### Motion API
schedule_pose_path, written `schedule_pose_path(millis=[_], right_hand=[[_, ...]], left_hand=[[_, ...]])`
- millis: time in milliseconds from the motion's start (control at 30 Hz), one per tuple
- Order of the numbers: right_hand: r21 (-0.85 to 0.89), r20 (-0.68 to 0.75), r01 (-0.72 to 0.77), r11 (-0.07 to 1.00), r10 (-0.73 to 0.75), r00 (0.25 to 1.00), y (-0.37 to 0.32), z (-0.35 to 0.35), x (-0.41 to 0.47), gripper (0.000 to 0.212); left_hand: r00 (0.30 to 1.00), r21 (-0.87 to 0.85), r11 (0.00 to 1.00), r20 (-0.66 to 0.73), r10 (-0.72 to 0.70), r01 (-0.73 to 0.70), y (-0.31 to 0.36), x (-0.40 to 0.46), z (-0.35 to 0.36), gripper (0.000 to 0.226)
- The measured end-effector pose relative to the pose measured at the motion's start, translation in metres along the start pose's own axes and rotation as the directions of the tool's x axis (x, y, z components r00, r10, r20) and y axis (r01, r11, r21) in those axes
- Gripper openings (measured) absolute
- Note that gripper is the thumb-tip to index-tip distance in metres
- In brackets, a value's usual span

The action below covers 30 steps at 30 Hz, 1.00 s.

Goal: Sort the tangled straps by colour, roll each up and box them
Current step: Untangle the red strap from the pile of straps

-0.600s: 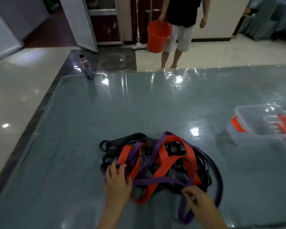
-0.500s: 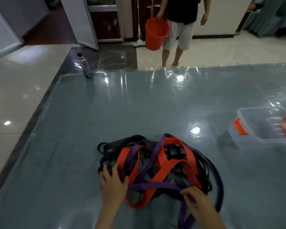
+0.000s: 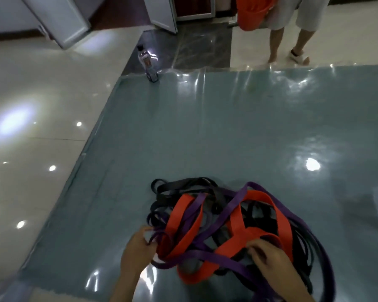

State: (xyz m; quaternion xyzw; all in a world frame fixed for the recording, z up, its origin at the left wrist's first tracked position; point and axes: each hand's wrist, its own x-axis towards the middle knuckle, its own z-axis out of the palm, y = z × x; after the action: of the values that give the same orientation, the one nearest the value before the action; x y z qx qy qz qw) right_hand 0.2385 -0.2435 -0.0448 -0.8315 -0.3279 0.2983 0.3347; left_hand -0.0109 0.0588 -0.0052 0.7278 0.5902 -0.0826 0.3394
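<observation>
Sorting has only begun: the tangled straps (image 3: 238, 225) lie heaped at the mat's (image 3: 205, 131) near edge. The left hand (image 3: 138, 251) pinches a purple strap (image 3: 205, 256); the right hand (image 3: 271, 258) curls around an orange strap (image 3: 234, 245). Next, work one colour free.

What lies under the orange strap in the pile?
Purple straps and black straps pass beneath the orange strap. Deeper layers are covered.

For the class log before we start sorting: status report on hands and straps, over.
Left hand pinching thin purple strap. Right hand gripping wide orange strap. Black, purple, orange webbing pile unsorted on blue-grey mat. Nothing blocking.
</observation>
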Motion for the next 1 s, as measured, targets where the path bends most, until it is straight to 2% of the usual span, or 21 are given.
schedule_pose_path(millis=[100, 200, 300, 400, 467, 600, 767, 867, 1000], right_hand=[[-0.029, 0.165, 0.044, 0.999, -0.039, 0.986, 0.001, -0.006, 0.025, 0.034], [-0.030, 0.273, 0.060, 0.998, -0.049, 0.961, 0.003, -0.021, 0.047, 0.029], [0.009, 0.326, 0.074, 0.997, -0.072, 0.942, 0.007, -0.033, 0.053, 0.027], [-0.014, 0.311, 0.050, 0.999, -0.043, 0.949, 0.007, -0.030, 0.042, 0.026], [-0.045, 0.277, 0.034, 0.998, -0.020, 0.961, 0.007, -0.024, 0.031, 0.024], [-0.074, 0.268, 0.008, 0.997, 0.012, 0.963, 0.009, -0.015, 0.014, 0.026], [-0.083, 0.257, 0.009, 0.996, 0.013, 0.966, -0.002, -0.017, 0.003, 0.030], [-0.099, 0.238, 0.002, 0.995, 0.022, 0.971, -0.008, -0.014, -0.009, 0.028], [-0.117, 0.201, -0.035, 0.993, 0.058, 0.978, -0.010, 0.006, -0.037, 0.024]], left_hand=[[0.996, 0.027, 0.996, 0.032, -0.086, 0.085, -0.007, 0.000, 0.001, 0.021], [0.989, -0.082, 0.986, 0.015, -0.147, 0.148, -0.009, -0.002, 0.010, 0.040], [0.994, -0.164, 0.983, -0.056, -0.096, 0.085, -0.004, -0.005, 0.019, 0.042], [0.992, -0.095, 0.995, -0.124, 0.009, -0.021, -0.005, -0.010, 0.023, 0.022], [0.992, -0.022, 0.999, -0.121, 0.024, -0.027, -0.011, -0.014, 0.020, 0.021], [0.995, 0.010, 1.000, -0.099, -0.001, 0.002, -0.034, -0.021, 0.013, 0.034], [0.994, 0.002, 0.999, -0.099, -0.051, 0.052, -0.059, -0.028, 0.009, 0.015], [0.990, -0.036, 0.998, -0.126, -0.064, 0.060, -0.072, -0.034, 0.009, 0.013], [0.987, -0.023, 0.991, -0.084, -0.135, 0.134, -0.088, -0.041, 0.015, 0.019]])
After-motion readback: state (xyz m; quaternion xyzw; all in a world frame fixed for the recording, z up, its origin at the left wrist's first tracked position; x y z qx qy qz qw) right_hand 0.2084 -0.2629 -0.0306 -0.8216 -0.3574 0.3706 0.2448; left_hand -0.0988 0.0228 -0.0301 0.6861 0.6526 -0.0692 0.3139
